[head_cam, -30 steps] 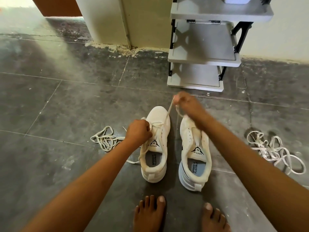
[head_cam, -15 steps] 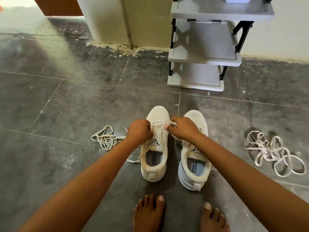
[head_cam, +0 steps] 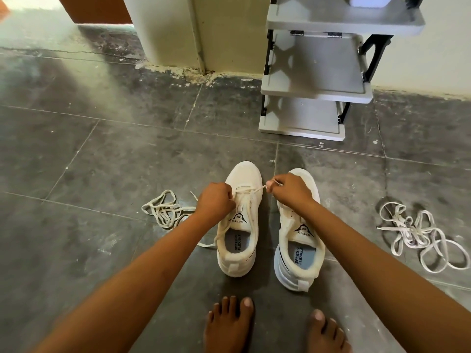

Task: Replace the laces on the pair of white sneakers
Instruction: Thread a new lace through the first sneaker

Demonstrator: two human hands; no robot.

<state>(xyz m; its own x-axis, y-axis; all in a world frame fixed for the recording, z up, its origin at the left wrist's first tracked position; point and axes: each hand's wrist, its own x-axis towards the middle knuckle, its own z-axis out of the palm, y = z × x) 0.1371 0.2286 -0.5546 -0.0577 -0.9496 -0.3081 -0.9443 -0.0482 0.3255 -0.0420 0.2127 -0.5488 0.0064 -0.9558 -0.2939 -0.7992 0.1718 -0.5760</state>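
At one o'clock, against the pale wall (head_cam: 433, 47), a grey plastic shoe rack (head_cam: 316, 90) with black side frames, three tiers showing. On its top tier, part of a white object (head_cam: 367, 1), cut off by the frame edge. At twelve o'clock, a cream pillar (head_cam: 178, 34), paint chipped at its foot. At eleven o'clock, an orange-brown panel (head_cam: 96, 8). Underneath, dark grey floor tiles (head_cam: 102, 149), scuffed and paint-flecked. At six o'clock, bare feet (head_cam: 229, 324).

Dark grey tiled floor (head_cam: 102, 154), pale wall (head_cam: 165, 29) with flaking base, grey three-tier shelf rack (head_cam: 316, 93) against it
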